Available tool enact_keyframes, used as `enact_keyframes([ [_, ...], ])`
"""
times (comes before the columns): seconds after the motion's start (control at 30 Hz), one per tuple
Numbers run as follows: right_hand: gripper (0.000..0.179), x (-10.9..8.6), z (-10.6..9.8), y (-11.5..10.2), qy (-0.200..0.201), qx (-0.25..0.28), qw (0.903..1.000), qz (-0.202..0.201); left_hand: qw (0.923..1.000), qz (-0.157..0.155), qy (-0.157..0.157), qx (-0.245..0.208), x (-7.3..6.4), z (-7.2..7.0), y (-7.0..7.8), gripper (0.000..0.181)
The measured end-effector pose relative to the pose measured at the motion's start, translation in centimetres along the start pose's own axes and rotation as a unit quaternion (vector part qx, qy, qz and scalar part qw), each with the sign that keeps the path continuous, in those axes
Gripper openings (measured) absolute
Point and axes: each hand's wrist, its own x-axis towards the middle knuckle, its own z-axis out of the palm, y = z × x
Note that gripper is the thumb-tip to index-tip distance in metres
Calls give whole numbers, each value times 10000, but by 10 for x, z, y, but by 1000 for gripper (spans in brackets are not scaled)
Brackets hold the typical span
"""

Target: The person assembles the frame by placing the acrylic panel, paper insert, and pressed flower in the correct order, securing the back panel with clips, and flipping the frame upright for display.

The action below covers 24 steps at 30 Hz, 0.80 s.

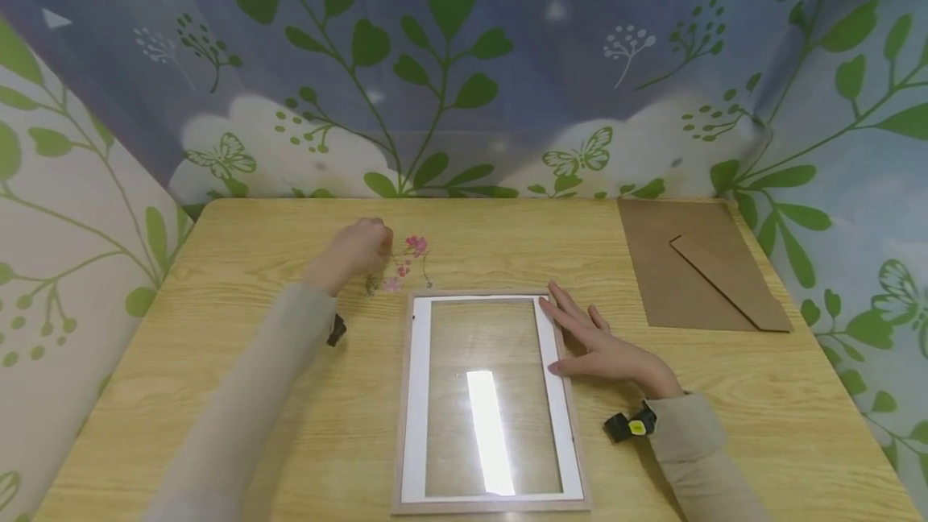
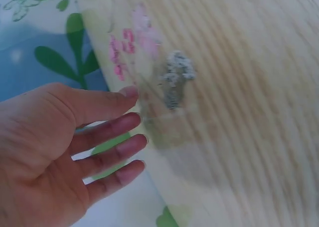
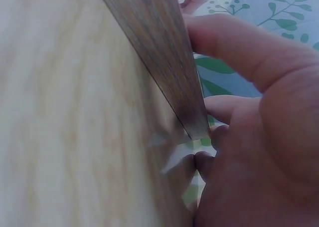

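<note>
My left hand (image 1: 357, 252) hovers over the far part of the table, beside several small dried flowers (image 1: 416, 245). In the left wrist view, its thumb and fingers reach toward pink blossoms (image 2: 115, 57) and a greyish-white sprig (image 2: 178, 70); a gap shows between thumb and index fingertip, with nothing visible in it. A wooden picture frame (image 1: 401, 433) with a white border (image 1: 417, 393) and a glossy clear pane lies flat before me. On its right side rests my right hand (image 1: 602, 349), fingers extended. The right wrist view shows fingertips along the frame's wooden edge (image 3: 164, 57).
At the back right lies a brown backing board (image 1: 652, 264) with a stand leg (image 1: 732, 284) angled across it. Light reflects off the pane. Patterned fabric (image 1: 464, 127) hangs behind the wooden table (image 1: 239, 304) and along both sides.
</note>
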Motion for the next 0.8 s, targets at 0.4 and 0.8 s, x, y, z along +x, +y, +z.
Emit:
enact_keyframes([
  [0.4,97,-1,-2,2,7,144,9999,42,9962,150,68,856,2,13,6,10],
  [0.8,103,-3,-7,1,38,114,9999,124,9885,298,274,1455,-1,22,11,15],
])
